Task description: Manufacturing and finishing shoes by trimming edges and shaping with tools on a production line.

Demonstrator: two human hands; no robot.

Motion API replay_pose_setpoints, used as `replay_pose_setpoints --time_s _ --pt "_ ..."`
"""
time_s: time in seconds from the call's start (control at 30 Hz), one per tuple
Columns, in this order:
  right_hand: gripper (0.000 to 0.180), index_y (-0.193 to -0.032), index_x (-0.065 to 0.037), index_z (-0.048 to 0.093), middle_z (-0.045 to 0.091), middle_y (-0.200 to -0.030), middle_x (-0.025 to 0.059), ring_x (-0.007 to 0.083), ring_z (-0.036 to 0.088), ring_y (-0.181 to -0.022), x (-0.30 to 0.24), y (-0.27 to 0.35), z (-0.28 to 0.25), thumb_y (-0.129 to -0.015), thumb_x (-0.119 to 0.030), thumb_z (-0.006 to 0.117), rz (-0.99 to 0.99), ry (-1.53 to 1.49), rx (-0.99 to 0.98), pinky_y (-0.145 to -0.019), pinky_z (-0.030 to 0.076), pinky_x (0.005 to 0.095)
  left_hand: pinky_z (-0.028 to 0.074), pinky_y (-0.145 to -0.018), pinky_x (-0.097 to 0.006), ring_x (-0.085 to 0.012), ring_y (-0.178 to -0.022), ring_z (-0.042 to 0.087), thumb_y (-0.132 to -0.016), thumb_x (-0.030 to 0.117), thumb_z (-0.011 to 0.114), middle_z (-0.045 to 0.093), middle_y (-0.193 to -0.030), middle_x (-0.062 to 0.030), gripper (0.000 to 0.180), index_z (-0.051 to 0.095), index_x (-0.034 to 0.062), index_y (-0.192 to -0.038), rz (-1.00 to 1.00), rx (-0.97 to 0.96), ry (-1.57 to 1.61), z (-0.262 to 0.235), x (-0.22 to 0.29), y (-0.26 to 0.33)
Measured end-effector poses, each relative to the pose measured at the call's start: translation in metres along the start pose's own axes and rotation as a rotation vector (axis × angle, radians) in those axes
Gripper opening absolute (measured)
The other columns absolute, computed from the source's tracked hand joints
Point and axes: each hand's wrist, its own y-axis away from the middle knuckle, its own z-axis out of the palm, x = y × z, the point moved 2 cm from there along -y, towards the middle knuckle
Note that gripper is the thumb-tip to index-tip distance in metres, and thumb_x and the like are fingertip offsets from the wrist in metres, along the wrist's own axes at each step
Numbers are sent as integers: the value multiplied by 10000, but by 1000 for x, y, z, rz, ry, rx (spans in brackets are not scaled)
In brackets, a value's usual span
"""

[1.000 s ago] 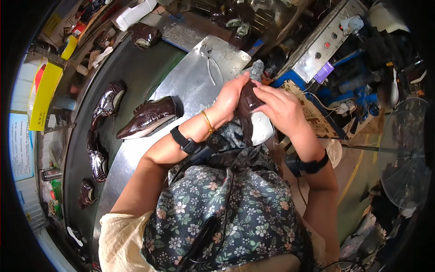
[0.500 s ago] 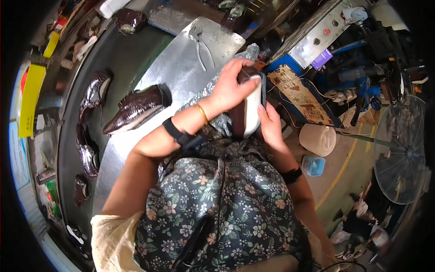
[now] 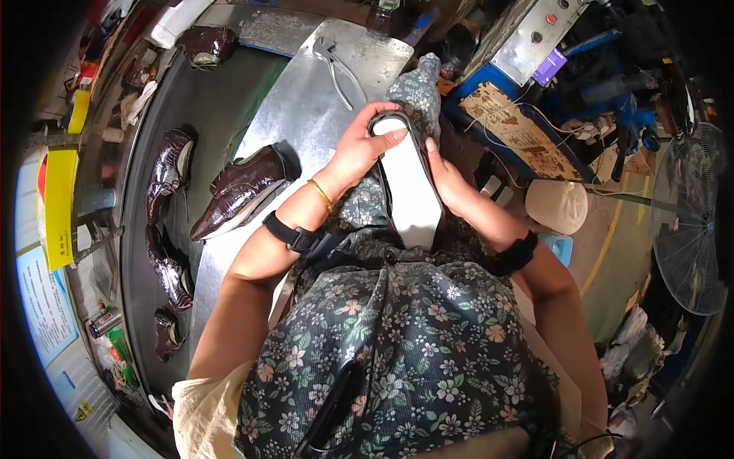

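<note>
Above my lap is a dark brown shoe, its long white underside turned up toward me. My left hand grips its far end, thumb lying on the white surface and fingers around the dark rim. Along its right side my right hand is closed against the edge, with some fingers hidden beneath. A glossy dark brown shoe lies on the metal sheet to my left. Steel pincers rest toward the sheet's far end.
Beyond the sheet, a dark conveyor belt carries several brown shoes, one shoe among them. A blue machine with a control panel stands far right. A beige container and a fan are at right.
The shoe in my hands has turned so its white underside faces up fully. My left hand has shifted left with its thumb on the underside; the right stays at the shoe's right side.
</note>
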Motion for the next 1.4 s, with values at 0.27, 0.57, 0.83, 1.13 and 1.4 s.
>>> replay_pose_setpoints --time_s 0.27,0.57,0.83,1.13,1.4 --pt "341 -998 85 597 629 -697 155 284 663 -651 -52 11 21 -939 -230 480 -700 1434 561 -538 532 391 441 -953 -282 -142 -1049 563 -859 71 696 617 -1137 -57 450 520 25 -1269 -30 -92 -123 -3 4 -26" --pt "526 -1412 3 384 583 -1224 271 363 584 -1140 38 8 -43 -1043 -367 321 -428 613 51 -1005 419 393 448 -951 -288 -152 -1055 574 -898 158 683 625 -1115 -64 519 447 26 -1341 -121 -146 -278 0 -1 -39" --pt "507 -1416 1 374 576 -1226 82 144 551 -1081 -12 -16 7 -1020 -296 487 -310 -261 -69 -946 455 296 425 -1023 -391 -254 -1175 570 -1009 362 371 615 -1232 -152 510 523 -44 -1276 -217 178 339 -45 -26 -46" --pt "670 -1401 133 205 476 -1265 391 473 506 -1180 -43 -7 61 -992 -343 437 -360 437 241 -986 419 431 527 -552 -471 -344 -597 661 -999 310 376 671 -685 -134 425 641 67 -772 251 283 -1861 -8 45 -7" --pt "542 -1454 20 229 451 -1368 290 393 482 -1265 -4 -7 53 -1011 -205 446 -815 298 274 -1017 400 420 492 -781 -484 -430 -846 623 -994 346 411 648 -912 -273 484 458 -34 -1291 335 489 -1113 -9 -12 53"
